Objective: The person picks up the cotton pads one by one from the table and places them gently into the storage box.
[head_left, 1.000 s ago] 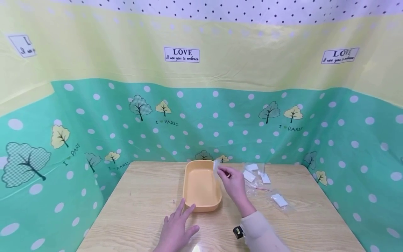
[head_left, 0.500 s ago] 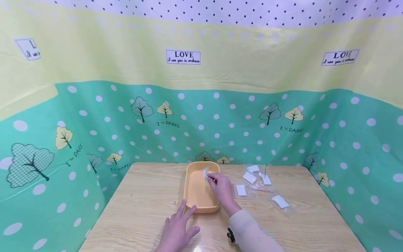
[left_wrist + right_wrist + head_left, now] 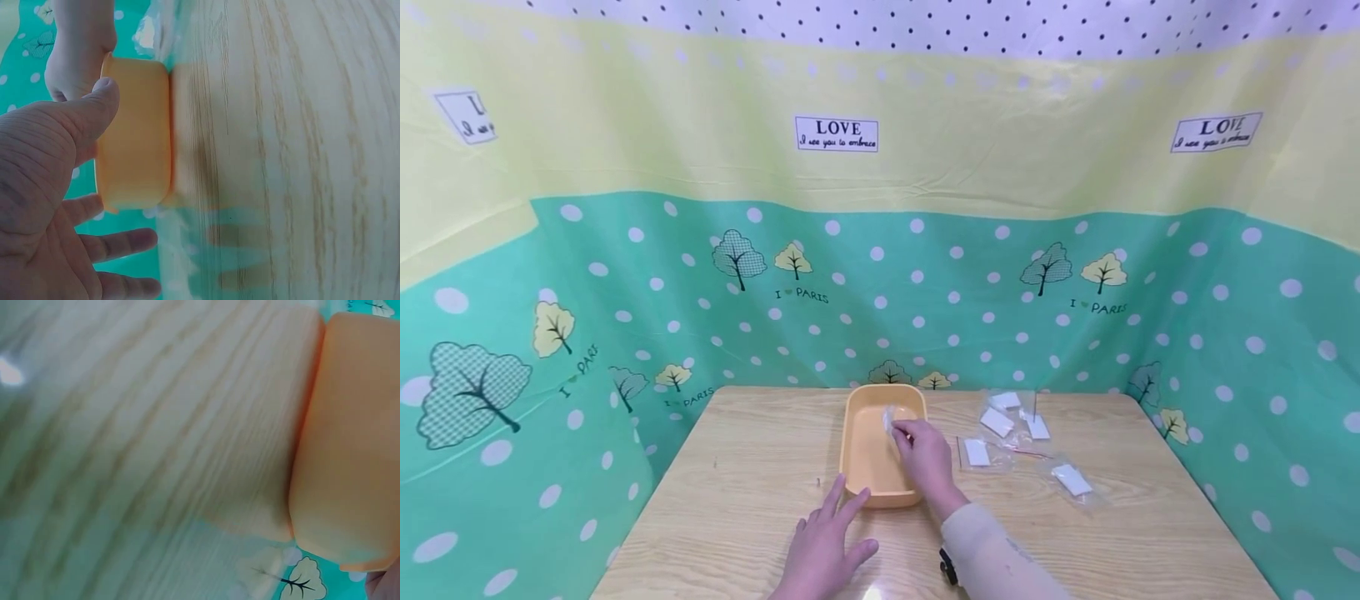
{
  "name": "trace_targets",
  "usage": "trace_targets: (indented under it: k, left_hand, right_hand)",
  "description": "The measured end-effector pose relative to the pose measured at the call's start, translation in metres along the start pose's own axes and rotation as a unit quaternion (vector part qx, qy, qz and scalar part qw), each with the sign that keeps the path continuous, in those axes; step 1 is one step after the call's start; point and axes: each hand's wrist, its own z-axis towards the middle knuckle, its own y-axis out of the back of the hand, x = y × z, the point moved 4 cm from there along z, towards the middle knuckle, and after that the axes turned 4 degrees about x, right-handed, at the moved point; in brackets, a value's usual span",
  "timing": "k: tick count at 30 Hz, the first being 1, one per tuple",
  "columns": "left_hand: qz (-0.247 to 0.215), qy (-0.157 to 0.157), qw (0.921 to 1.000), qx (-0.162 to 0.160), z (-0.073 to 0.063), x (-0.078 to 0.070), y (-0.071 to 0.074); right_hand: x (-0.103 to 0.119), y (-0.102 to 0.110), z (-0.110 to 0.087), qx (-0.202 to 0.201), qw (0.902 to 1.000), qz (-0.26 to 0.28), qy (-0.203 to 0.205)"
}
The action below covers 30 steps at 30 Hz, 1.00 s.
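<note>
Right hand [image 3: 923,454] has moved left, pinching a bag [image 3: 888,417] over the tray [image 3: 863,454].

I see an orange tray [image 3: 867,458], white-and-clear packets [image 3: 977,452], a tan wood-grained bench [image 3: 745,483] and green-and-yellow cloth [image 3: 898,287] with pale dots.

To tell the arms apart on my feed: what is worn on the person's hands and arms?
The right hand is gloveless, with a pale beige sleeve and a small black object beside it. The left hand is gloveless too; no sleeve shows there.
</note>
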Motion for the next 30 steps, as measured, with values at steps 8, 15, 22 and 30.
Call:
trace_targets:
  k: [8, 15, 22, 30]
  left_hand:
    - [-0.002, 0.002, 1.0000, 0.003, 0.0000, -0.0009, 0.0000]
    - [-0.006, 0.004, 1.0000, 0.005, 0.0005, 0.0004, -0.0012]
    - [-0.003, 0.000, 1.0000, 0.007, 0.0007, 0.0001, 0.0000]
    - [-0.007, 0.000, 0.9999, 0.010, -0.0004, -0.0009, 0.0002]
  right_hand:
    - [-0.0035, -0.0069, -0.0018, 0.010, 0.9980, -0.062, 0.003]
    - [-0.0003, -0.0091, -0.0016, 0.020, 0.9934, -0.112, 0.016]
    - [0.0024, -0.0092, -0.0015, 0.021, 0.9903, -0.134, 0.031]
    - [0.0035, -0.0102, -0.0018, 0.034, 0.9868, -0.153, 0.040]
